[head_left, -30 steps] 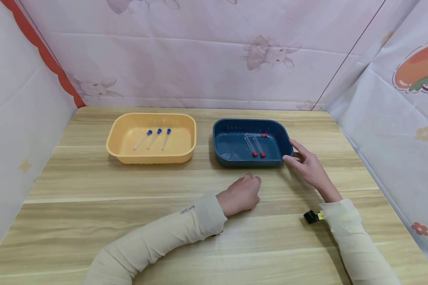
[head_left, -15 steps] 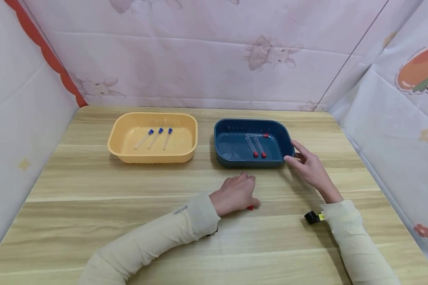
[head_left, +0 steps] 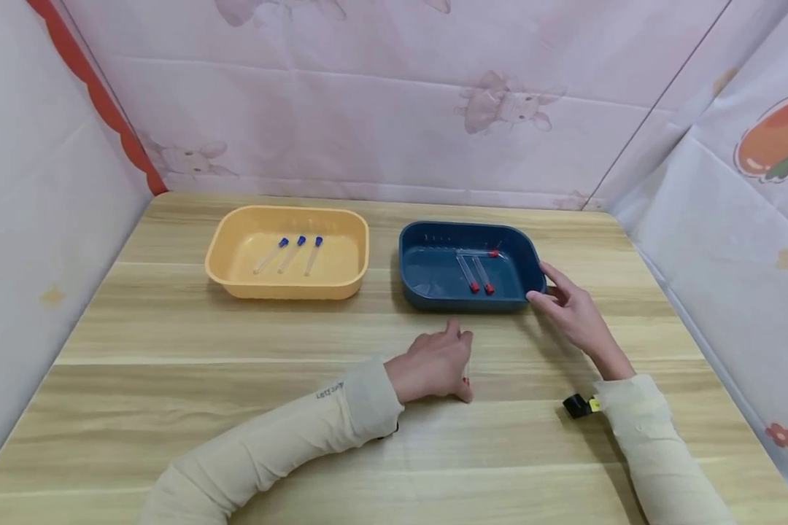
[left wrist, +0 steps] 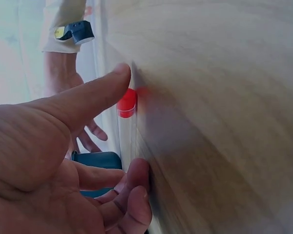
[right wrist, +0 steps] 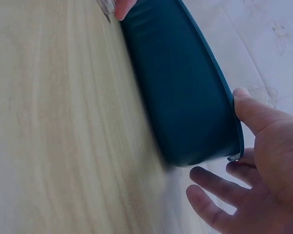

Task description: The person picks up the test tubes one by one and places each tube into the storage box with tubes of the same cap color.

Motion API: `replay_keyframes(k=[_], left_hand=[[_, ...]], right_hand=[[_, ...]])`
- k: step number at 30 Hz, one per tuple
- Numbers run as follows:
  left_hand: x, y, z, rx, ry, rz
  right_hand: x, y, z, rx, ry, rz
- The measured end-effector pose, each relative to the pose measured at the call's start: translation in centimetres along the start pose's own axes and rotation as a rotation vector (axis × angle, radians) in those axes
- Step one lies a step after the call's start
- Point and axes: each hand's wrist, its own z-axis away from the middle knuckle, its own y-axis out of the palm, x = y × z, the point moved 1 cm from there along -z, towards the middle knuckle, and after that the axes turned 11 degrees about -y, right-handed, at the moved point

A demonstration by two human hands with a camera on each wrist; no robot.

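A clear test tube [left wrist: 127,134] with a red cap [left wrist: 127,101] lies on the table. My left hand [head_left: 433,362] is over it, thumb stretched past the cap and the other fingertips bent close to its far end. In the head view the hand covers most of this tube. Thumb and index finger of my right hand [head_left: 578,319] hold the right front corner of a dark blue plastic basin [right wrist: 185,83]; the lower fingers hang spread below the rim. Inside the basin are three red-capped test tubes [head_left: 483,273].
A yellow basin [head_left: 285,292] stands left of the blue one, with three blue-capped test tubes [head_left: 292,255] in it. The wooden table [head_left: 171,401] is bounded by printed cloth walls at the back and sides. A black wrist camera [head_left: 576,405] sticks out from the right sleeve.
My left hand has loosened from a closed shape; its thumb has swung out and back toward me, baring part of the red-capped tube. The right hand stays on the basin. The view shifts slightly.
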Motion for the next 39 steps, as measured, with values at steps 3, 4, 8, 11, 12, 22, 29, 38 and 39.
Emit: replay_keyframes(k=[3, 4, 8, 11, 12, 22, 29, 38, 39], left_hand=[[0.0, 0.2, 0.0, -0.002, -0.001, -0.009], [-0.1, 0.2, 0.0, -0.004, -0.001, -0.010], [0.0, 0.3, -0.1, -0.017, -0.003, -0.014], [0.1, 0.4, -0.1, -0.026, -0.003, -0.017], [0.1, 0.4, -0.2, -0.029, -0.004, -0.018], [0.5, 0.4, -0.1, -0.026, -0.001, 0.026], [1.2, 0.1, 0.0, -0.007, 0.017, 0.099], [1.8, -1.0, 0.6, -0.045, 0.060, 0.189], [1.8, -1.2, 0.7, -0.052, 0.064, 0.194]], right_hand=[[-0.1, 0.0, 0.1, 0.003, 0.003, -0.001], [-0.2, 0.0, 0.1, 0.003, 0.003, -0.007], [0.0, 0.0, 0.1, -0.003, -0.003, -0.021], [0.1, 0.0, 0.0, -0.004, -0.009, -0.019], [0.1, 0.0, 0.0, -0.004, -0.011, -0.019], [0.3, 0.0, 0.2, -0.006, -0.020, -0.011], [0.2, 0.0, 0.2, -0.002, -0.015, -0.009], [0.1, -0.1, 0.1, 0.006, -0.011, -0.023], [0.1, -0.1, 0.0, 0.007, -0.010, -0.021]])
